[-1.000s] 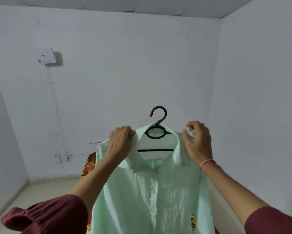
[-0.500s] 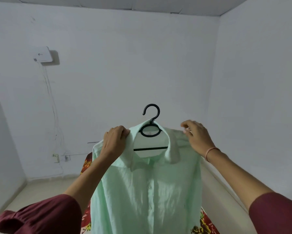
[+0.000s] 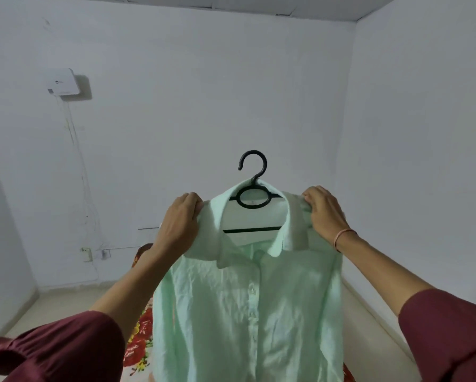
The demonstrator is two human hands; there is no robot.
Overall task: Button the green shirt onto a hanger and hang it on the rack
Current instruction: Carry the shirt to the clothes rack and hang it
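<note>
In the upper left of the frame a white wall box [image 3: 63, 81] is fixed to the wall, with thin cables [image 3: 78, 172] trailing down from it to a socket [image 3: 87, 253] low on the wall. At the lower left a maroon sleeve [image 3: 52, 351] covers the left arm, which reaches up toward the centre. The left hand [image 3: 179, 223] is clenched on the left shoulder of the green shirt [image 3: 245, 312], fingers curled over the cloth just beside the collar. A floral cloth [image 3: 140, 334] in red and yellow shows below that forearm, behind the shirt's left edge.

In the centre the shirt hangs on a black hanger [image 3: 252, 188]; its hook rises free above the collar, and its ring and lower bar show inside the open neck. The front placket runs down the middle with small buttons [image 3: 252, 290] visible along it. The shirt fills the lower centre of the frame and hangs between the two forearms.

Right of the collar, the right hand [image 3: 323, 213] grips the shirt's right shoulder, fingers closed over the fabric. A thin orange bracelet [image 3: 343, 235] circles that wrist, and the arm runs down to another maroon sleeve at the lower right.
</note>
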